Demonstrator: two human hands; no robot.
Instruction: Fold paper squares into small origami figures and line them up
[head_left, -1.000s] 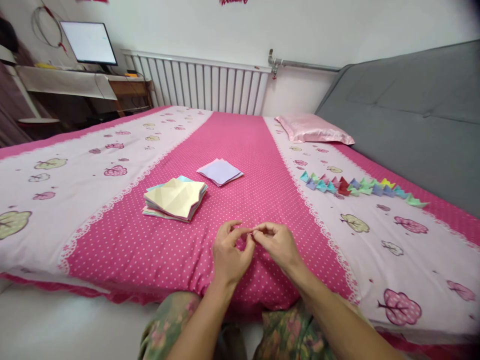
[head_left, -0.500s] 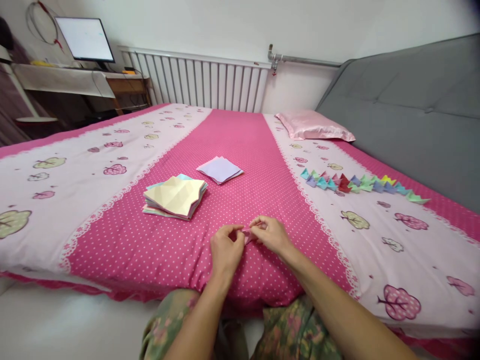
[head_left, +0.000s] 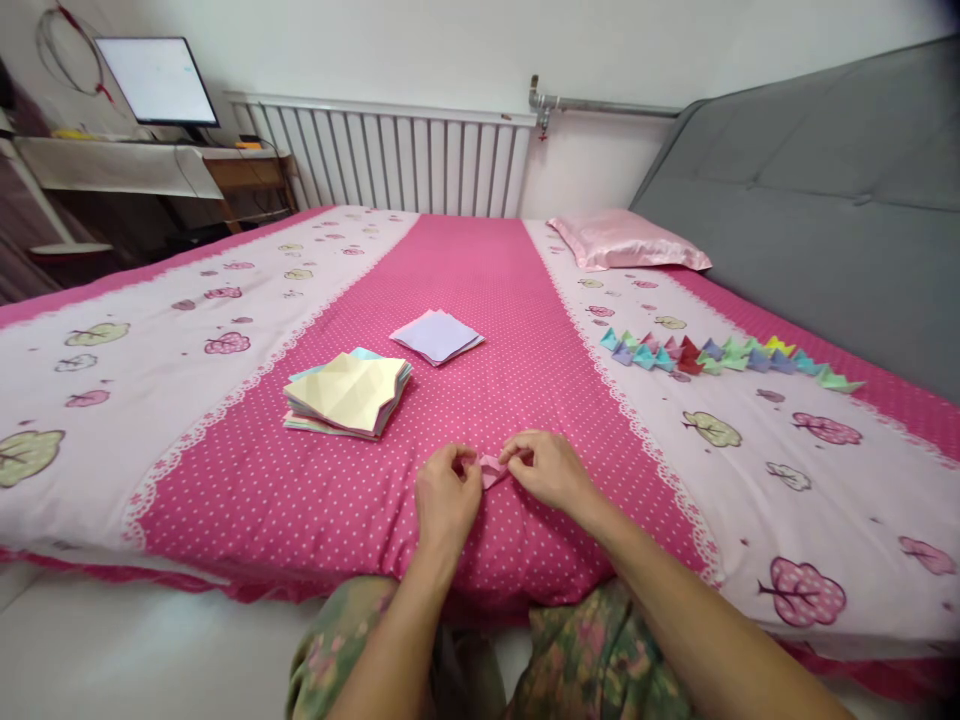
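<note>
A small pink folded paper boat (head_left: 491, 471) is stretched between my two hands, just above the near edge of the bed. My left hand (head_left: 448, 498) pinches its left end, thumb against fingers. At the opposite end, my right hand (head_left: 546, 470) is closed in a pinch too. The fingertips cover both ends of the paper. Beyond my left hand lies a thick stack of creased paper sheets (head_left: 349, 390), cream on top. A smaller stack of lilac paper squares (head_left: 437, 335) lies behind it.
Rows of small coloured paper boats (head_left: 690, 355) stand on the right of the bedspread (head_left: 480, 270). A pink pillow (head_left: 626, 240) lies farther back, against a grey headboard (head_left: 817, 190). A white radiator (head_left: 397, 155) and a desk with a monitor (head_left: 157, 80) stand beyond the bed.
My hands have moved slightly apart, and more of the pink paper shows between them, spread wider. The view has shifted slightly. The stacks and the row of boats stay put.
</note>
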